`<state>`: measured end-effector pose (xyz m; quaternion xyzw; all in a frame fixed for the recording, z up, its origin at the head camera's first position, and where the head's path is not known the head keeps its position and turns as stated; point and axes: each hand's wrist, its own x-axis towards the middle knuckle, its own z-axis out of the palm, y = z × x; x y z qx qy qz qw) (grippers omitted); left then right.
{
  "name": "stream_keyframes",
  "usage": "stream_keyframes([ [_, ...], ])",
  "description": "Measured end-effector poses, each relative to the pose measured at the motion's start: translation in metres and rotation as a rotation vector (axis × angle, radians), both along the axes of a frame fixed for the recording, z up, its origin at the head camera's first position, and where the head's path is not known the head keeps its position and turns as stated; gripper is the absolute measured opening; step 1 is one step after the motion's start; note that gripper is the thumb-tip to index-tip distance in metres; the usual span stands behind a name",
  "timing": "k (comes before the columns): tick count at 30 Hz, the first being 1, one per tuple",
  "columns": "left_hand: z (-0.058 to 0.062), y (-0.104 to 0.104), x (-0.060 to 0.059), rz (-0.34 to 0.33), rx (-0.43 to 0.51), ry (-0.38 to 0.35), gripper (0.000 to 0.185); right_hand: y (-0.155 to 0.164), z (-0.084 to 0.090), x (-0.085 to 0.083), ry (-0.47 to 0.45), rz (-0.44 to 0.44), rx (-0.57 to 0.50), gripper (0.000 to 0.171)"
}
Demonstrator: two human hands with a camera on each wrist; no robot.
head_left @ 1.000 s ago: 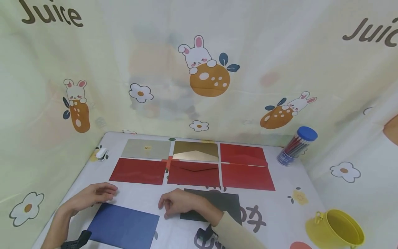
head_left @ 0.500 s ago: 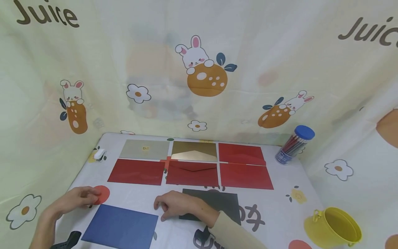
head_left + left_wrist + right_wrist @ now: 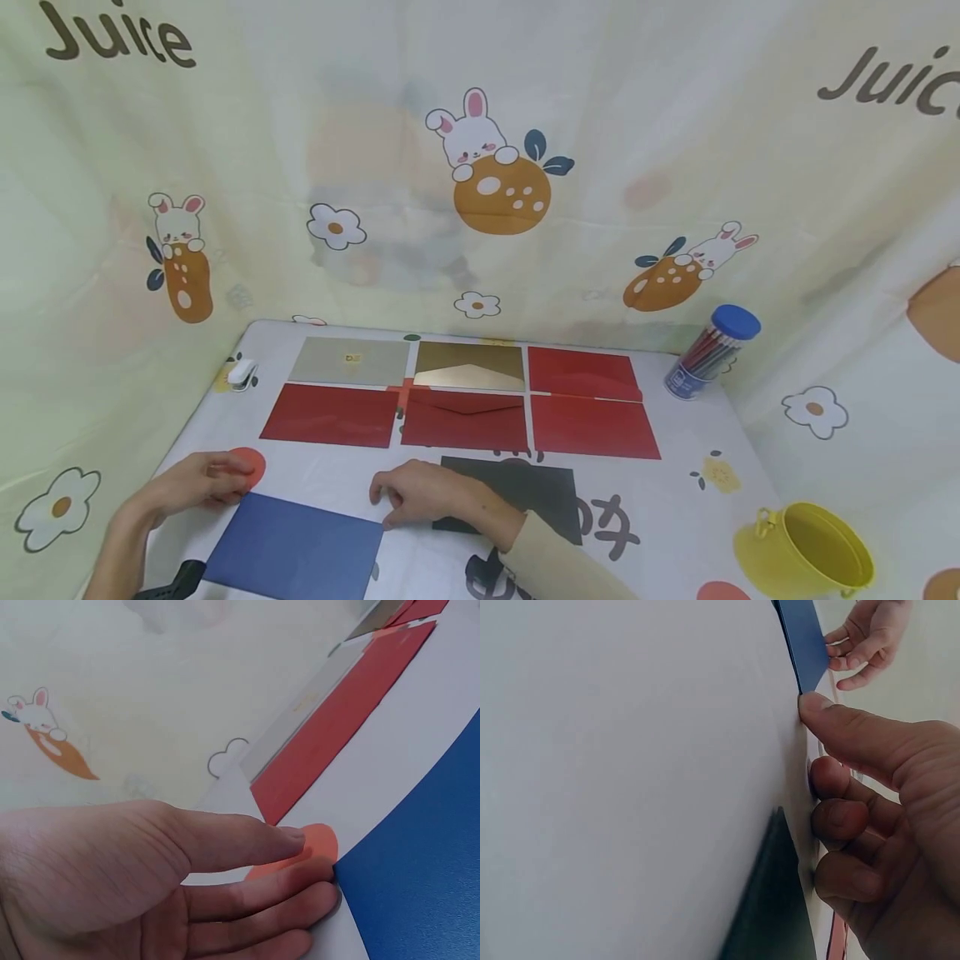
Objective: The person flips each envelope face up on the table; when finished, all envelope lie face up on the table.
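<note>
A flat blue paper rectangle [image 3: 296, 546], the size of an envelope, lies at the front left in the head view. My left hand [image 3: 198, 483] is at its upper left corner, fingers nearly straight. In the left wrist view the fingertips [image 3: 324, 896] meet that corner, with the thumb apart above them. My right hand [image 3: 420, 492] is beside the upper right corner; in the right wrist view its thumb [image 3: 817, 705] touches the blue corner while the other fingers bend loosely, apart from it. Beneath the right forearm is a dark green rectangle [image 3: 525, 492], partly covered.
Two rows of envelopes lie at the back: grey [image 3: 375, 362], gold [image 3: 487, 358] and several red ones [image 3: 596, 425]. A white stapler [image 3: 242, 374] is at the left edge. A blue-lidded tube of pencils [image 3: 708, 354] and a yellow bucket [image 3: 750, 554] stand at the right.
My left hand drew back to the left from the blue rectangle, then came right again to its corner. My right hand shifted slightly left, and its thumb now meets the other corner.
</note>
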<state>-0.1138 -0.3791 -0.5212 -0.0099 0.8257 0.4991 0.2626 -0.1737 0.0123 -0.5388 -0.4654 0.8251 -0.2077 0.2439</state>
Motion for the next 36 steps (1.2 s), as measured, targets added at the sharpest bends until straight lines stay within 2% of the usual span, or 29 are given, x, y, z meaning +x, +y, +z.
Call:
stream_keyframes([
  [8, -0.002, -0.001, 0.003, 0.0, 0.078, -0.001, 0.039, -0.001, -0.001, 0.001, 0.004, -0.009, 0.009, 0.031],
  [12, -0.002, 0.0, 0.004, 0.01, 0.077, 0.043, 0.037, -0.002, -0.001, 0.001, 0.014, -0.005, 0.003, 0.03],
  [16, -0.001, -0.001, 0.005, 0.049, 0.077, 0.096, 0.036, -0.002, -0.001, 0.001, 0.016, -0.011, 0.009, 0.031],
  [24, 0.007, 0.0, 0.009, 0.091, 0.139, 0.17, 0.04, -0.001, -0.001, 0.001, 0.029, -0.034, 0.028, 0.033],
  [32, 0.006, 0.007, 0.012, 0.103, 0.189, 0.257, 0.041, 0.002, 0.0, 0.004, 0.017, -0.039, 0.006, 0.032],
  [36, 0.006, 0.009, 0.012, 0.141, 0.181, 0.265, 0.039, 0.006, 0.003, 0.008, 0.012, -0.037, 0.019, 0.04],
])
